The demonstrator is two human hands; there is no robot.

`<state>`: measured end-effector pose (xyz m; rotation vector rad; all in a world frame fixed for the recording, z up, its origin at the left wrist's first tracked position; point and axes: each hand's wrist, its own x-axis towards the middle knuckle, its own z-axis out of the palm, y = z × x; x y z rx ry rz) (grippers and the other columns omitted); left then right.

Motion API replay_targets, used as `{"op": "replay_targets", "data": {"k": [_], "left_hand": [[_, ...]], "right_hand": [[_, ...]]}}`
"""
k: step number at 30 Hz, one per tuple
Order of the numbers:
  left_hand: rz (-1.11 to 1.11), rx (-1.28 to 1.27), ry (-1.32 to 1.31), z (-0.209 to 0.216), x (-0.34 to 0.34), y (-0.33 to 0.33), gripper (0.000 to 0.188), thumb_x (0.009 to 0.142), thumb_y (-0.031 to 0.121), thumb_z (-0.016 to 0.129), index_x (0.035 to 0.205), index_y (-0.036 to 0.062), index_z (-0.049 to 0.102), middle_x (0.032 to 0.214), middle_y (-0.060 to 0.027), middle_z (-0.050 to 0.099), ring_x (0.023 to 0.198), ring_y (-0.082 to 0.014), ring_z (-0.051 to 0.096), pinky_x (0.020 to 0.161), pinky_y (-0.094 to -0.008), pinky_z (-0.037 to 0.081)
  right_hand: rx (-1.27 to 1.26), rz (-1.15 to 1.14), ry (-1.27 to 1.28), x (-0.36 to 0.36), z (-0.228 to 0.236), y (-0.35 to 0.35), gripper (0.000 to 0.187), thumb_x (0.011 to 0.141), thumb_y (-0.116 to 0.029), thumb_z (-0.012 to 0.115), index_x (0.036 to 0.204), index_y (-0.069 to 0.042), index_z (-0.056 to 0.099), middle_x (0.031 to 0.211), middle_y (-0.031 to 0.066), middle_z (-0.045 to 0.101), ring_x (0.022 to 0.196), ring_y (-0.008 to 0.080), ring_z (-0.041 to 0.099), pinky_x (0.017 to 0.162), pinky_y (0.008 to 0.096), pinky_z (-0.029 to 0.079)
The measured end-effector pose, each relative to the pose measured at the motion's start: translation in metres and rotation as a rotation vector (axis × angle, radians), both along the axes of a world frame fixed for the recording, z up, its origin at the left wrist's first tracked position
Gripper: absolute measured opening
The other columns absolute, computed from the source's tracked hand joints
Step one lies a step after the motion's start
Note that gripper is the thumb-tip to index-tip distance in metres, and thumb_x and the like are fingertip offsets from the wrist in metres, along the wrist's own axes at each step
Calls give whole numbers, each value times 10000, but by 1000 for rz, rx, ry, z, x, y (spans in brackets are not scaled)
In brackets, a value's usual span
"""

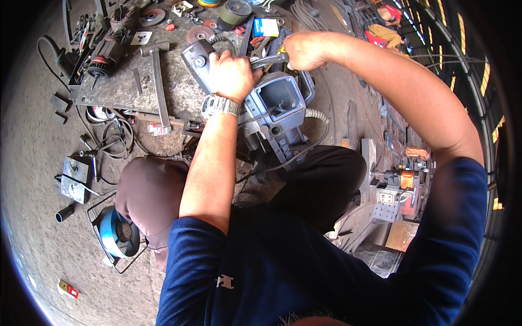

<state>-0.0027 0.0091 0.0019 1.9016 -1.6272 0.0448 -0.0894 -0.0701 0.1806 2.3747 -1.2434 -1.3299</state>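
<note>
A grey metal machine [255, 115] with an uncovered box leans in front of me at the edge of a worn bench. Loose wires [281, 103] show inside the box, and a corrugated conduit [316, 114] comes off its side. My left hand [231, 75], with a metal watch on the wrist, is closed over the machine's upper body beside a round knob [199, 61]. My right hand [305, 50] is a fist at the end of a grey bar-like handle [267, 61] above the box. Whether that bar belongs to the machine cannot be told.
On the bench lie a hammer [159, 81], a motor part [106, 57], grinding discs [200, 35] and a green-grey can [235, 13]. A blue wire spool [114, 231] and cables [122, 138] are on the floor at left. An orange machine [406, 179] stands right. Another person [383, 35] sits far right.
</note>
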Motion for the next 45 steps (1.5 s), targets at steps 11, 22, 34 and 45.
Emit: {"op": "replay_targets", "data": {"k": [11, 22, 34, 45], "left_hand": [[-9, -27, 13, 0, -1, 0, 441, 806, 571, 744, 802, 132, 785, 791, -41, 751, 919, -191, 661, 908, -402, 387], [-8, -20, -20, 0, -1, -2, 371, 802, 533, 754, 857, 168, 788, 785, -37, 743, 892, -197, 659, 891, -425, 403], [-17, -16, -57, 0, -4, -1, 413, 827, 570, 723, 864, 164, 789, 780, -28, 742, 882, -207, 656, 874, -428, 422], [41, -24, 11, -2, -6, 4, 400, 817, 552, 740, 847, 156, 786, 783, -46, 742, 911, -212, 660, 910, -437, 405]], "right_hand": [[68, 406, -124, -43, 3, -20, 336, 918, -223, 722, 1084, 68, 709, 921, 278, 713, 933, 451, 703, 843, 501, 571], [68, 302, -479, -72, -4, -32, 307, 912, -201, 748, 1116, 23, 705, 900, 246, 720, 905, 414, 715, 808, 491, 567], [176, 308, -579, -86, -14, -59, 375, 869, -271, 802, 1070, 30, 708, 814, 234, 710, 827, 400, 715, 760, 470, 552], [280, -292, -393, -26, 18, -5, 286, 1000, -254, 669, 1058, 25, 655, 624, 84, 630, 487, 165, 622, 441, 344, 508]]}}
